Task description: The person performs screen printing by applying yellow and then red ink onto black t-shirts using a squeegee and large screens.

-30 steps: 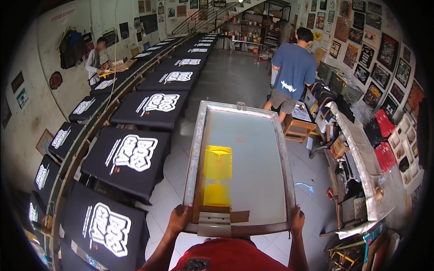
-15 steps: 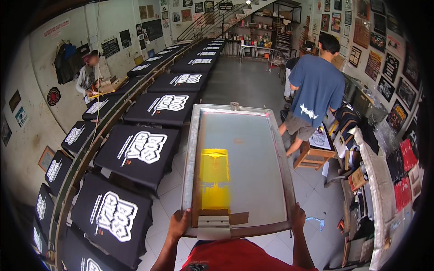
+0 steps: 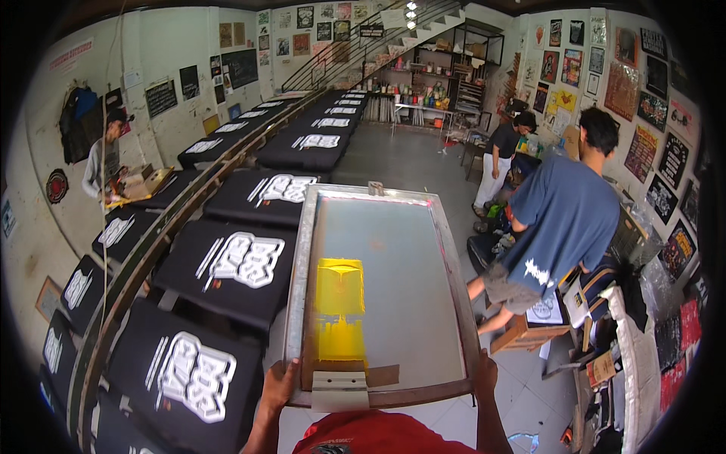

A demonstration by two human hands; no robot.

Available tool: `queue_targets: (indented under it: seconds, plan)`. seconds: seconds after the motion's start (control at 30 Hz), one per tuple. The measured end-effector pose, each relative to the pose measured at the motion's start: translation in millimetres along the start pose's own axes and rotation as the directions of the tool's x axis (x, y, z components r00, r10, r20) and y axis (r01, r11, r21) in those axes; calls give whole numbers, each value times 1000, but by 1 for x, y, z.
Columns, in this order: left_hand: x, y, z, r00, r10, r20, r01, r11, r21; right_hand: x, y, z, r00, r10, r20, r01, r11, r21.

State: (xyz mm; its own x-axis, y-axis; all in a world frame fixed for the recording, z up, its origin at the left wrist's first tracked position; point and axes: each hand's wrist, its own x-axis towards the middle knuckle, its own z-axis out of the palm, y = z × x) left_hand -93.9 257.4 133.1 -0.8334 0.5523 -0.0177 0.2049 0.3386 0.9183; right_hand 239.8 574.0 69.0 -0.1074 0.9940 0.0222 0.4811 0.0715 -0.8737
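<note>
I carry a screen-printing frame (image 3: 408, 295) by its two sides, low in front of my red shirt. Yellow ink (image 3: 339, 291) covers a patch on the left part of its pale mesh, above a strip of brown tape (image 3: 383, 376) and a metal clamp plate (image 3: 339, 390) at the near end. My left hand (image 3: 280, 378) is closed on the frame's lower left corner, and my right hand (image 3: 484, 374) grips the lower right side.
Long rows of black shirts (image 3: 204, 265) with white prints line the left, along a rail (image 3: 151, 242). A person (image 3: 106, 170) works beside them. On the right, a person in blue (image 3: 560, 219) and another (image 3: 499, 155) stand among cluttered low tables (image 3: 529, 333). Shelves (image 3: 431, 76) stand at the back.
The screen has shifted left in view. The room has moved with the camera. The person in blue now appears farther right and lower, and another person in dark clothing has come more into view.
</note>
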Motion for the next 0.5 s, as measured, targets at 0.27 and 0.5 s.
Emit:
queue_targets:
  seconds: [0.27,0.5]
  plan:
    - [281,49,101,960,67,272,-104,987,123,179,-13,83,973,134,-186,-121,990,76]
    - [509,76,221,962,71,264,-126,972,199,393,-55,189,859,3,-512,9,1000,22]
